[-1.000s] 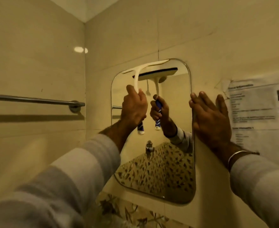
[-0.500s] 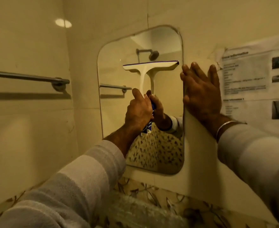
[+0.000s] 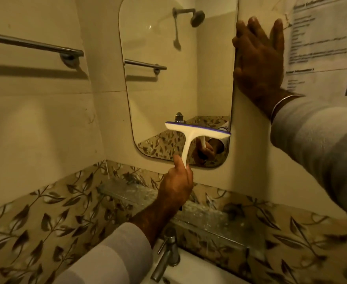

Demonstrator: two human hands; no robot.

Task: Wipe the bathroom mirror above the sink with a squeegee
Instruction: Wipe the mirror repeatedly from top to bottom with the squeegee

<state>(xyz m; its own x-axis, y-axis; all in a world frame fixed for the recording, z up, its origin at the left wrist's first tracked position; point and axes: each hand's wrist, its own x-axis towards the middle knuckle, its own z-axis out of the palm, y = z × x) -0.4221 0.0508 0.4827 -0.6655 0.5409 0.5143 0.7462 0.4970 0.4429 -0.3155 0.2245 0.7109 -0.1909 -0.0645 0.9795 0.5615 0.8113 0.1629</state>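
left hand (image 3: pixel 176 187) grips the squeegee (image 3: pixel 197 134) low on the mirror (image 3: pixel 168 89); right hand (image 3: pixel 258 62) presses flat, fingers straight, on the mirror's right edge.

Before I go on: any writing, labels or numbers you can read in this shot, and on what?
Paper notice on the wall right of the mirror: printed headings and lines of text, all too blurred to read.
Squeegee: no lettering shows.
Tap: no markings show.
Nothing else bears text.
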